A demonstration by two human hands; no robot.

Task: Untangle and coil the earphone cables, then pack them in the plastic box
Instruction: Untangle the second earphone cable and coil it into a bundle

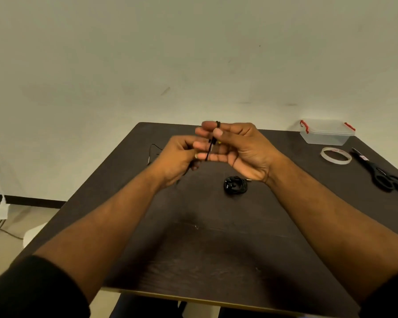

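Observation:
Both my hands are raised over the middle of the dark table (216,237). My right hand (237,150) has black earphone cable (210,149) wound over its spread fingers, with the thumb pressing the cable at the top. My left hand (177,157) is curled and grips the trailing part of the same cable; its loose end (152,150) lies on the table to the left. A second earphone, coiled into a black bundle (236,185), rests on the table below my right wrist. The clear plastic box (326,132) with red clips stands at the far right corner.
A roll of clear tape (336,155) lies in front of the box, and black scissors (381,172) lie near the right table edge. A white charger and cables (2,210) hang by the wall on the floor at left.

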